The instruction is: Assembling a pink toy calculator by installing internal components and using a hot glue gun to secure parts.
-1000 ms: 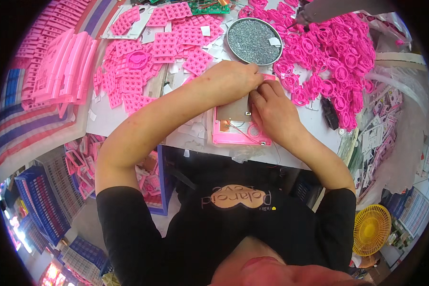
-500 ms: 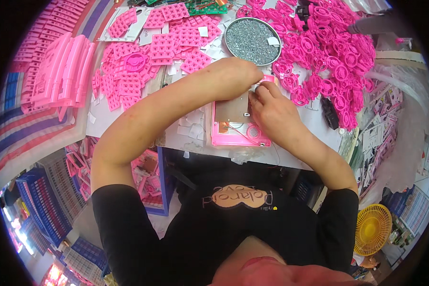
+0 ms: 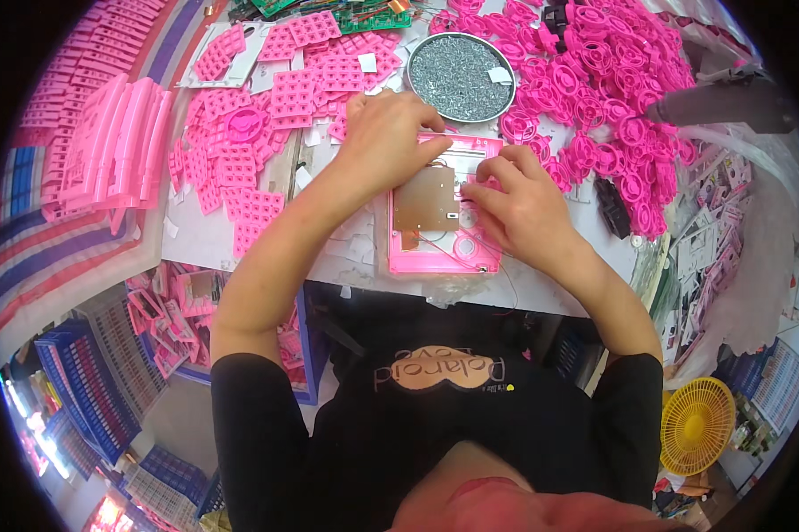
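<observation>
A shallow pink plastic casing lies on the worktable in front of me. A brownish flat board covers its left middle part, and thin wires and a round ring show beside and below the board. My left hand is closed on the casing's far edge near its upper left corner, thumb and forefinger on either side of the rim. Over the casing's right side, my right hand has bent fingers held apart, with a gap between thumb and forefinger; nothing shows in it.
Beyond the casing stands a round tray of small metal screws. Pink button pads pile at the left, beside stacked pink shells. Pink ring-shaped parts heap at the right, near a dark tool-like object. Green circuit boards lie at the back.
My left hand has drawn back left from the casing's upper right to its far left edge, uncovering the board. My right hand has shifted slightly right and its fingers have spread.
</observation>
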`<state>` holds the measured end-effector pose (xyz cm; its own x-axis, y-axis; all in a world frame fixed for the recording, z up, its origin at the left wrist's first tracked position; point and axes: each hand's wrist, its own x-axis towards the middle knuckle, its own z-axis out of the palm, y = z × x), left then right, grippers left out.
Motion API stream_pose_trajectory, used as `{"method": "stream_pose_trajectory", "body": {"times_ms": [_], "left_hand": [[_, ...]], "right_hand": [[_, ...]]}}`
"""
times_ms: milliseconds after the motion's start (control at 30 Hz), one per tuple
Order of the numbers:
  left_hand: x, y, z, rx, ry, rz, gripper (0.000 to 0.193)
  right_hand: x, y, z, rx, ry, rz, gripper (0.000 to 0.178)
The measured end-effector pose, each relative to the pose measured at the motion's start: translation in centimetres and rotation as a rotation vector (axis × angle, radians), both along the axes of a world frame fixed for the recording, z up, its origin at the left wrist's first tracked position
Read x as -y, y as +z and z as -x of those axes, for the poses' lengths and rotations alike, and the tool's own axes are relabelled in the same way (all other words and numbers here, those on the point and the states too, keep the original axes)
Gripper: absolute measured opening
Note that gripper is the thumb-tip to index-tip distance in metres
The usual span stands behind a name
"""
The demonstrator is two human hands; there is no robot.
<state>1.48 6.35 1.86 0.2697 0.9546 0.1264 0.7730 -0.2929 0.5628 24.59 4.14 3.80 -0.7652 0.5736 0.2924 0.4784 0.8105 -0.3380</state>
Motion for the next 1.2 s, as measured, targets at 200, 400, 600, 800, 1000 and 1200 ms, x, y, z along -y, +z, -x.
{"method": "stream_pose_trajectory", "body": {"times_ms": [200,400,600,800,1000,1200], "left_hand": [[0.7,-1.6,-0.4,0.007,0.007,-0.218,0.013],[0.6,-2.3,-0.2,-0.039,-0.067,-0.393,0.01],[2.0,-0.6,0.3,0.102,-0.018,-0.417,0.011],[3.6,0.3,0.3,0.285,0.09,-0.155,0.01],[4.7,0.2,-0.2,0.352,0.031,-0.03,0.014],[5.2,0.3,-0.5,0.288,0.009,-0.007,0.014]], "right_hand": [[-0.9,0.2,0.0,0.052,0.1,-0.091,0.02],[-3.3,-1.1,1.0,-0.107,-0.061,-0.036,0.022],[-4.4,-1.9,3.4,-0.188,-0.131,0.015,0.02],[-3.0,-1.1,3.0,-0.258,-0.053,0.184,0.015],[-1.7,-0.9,3.2,-0.298,-0.132,0.036,0.018],[-1.4,-1.2,3.1,-0.403,-0.105,-0.021,0.02]]}}
